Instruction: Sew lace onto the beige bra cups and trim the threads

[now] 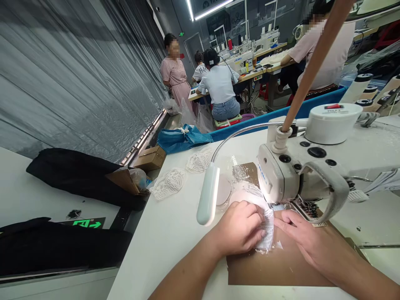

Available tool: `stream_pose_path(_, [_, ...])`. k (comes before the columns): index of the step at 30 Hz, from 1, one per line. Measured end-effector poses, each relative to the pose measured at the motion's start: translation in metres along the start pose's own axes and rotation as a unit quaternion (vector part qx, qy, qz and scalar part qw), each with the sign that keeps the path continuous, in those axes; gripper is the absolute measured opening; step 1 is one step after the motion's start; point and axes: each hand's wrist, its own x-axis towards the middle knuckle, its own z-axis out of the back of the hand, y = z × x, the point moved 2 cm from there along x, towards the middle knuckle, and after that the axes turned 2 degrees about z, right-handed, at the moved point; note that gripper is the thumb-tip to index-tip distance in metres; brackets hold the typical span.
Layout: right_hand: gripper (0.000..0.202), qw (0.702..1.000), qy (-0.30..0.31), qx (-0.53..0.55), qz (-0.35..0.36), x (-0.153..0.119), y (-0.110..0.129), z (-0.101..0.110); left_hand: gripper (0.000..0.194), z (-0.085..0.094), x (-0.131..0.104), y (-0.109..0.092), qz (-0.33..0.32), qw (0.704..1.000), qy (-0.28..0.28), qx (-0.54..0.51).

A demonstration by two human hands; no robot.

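A white lace-covered fabric piece (268,231) lies under the head of a white sewing machine (278,179); its inner side looks smooth and pale pink. My left hand (242,229) rests on this piece from the left, fingers curled and closed on its edge. On the right, my right hand (301,233) lies low beside the needle area. Its index finger is stretched out, with the tip at the fabric's right edge, and it grips nothing I can see. A brown sheet (278,271) covers the tabletop beneath both hands. The machine head partly hides the needle and presser foot.
A lit lamp (208,196) on a bendable neck hangs left of the machine. White lace pieces (170,183) lie on the white table (162,233). Thread cones (359,87) stand at the right. Beyond a blue cloth (184,137), several people sit or stand near other sewing machines.
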Motion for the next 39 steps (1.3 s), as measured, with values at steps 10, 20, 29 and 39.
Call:
stream_pose_path(10, [0.055,0.999,-0.013,-0.046,0.01,0.006,0.006,0.013,0.045,0.003,-0.002,0.002,-0.093,0.994,0.024,0.061])
stream_pose_path(20, [0.062,0.993,-0.001,-0.121,-0.008,0.001,0.0,-0.002,0.047,-0.005,-0.001,0.0,-0.049,0.997,0.001,0.067])
stream_pose_path(29, [0.068,0.994,0.032,-0.108,-0.015,-0.008,-0.006,-0.009,0.041,-0.003,-0.001,0.0,-0.038,0.997,-0.021,0.069])
stream_pose_path(39, [0.064,0.992,0.1,0.052,0.065,-0.01,-0.003,0.002,0.034,-0.003,-0.004,0.001,-0.075,0.997,0.001,0.019])
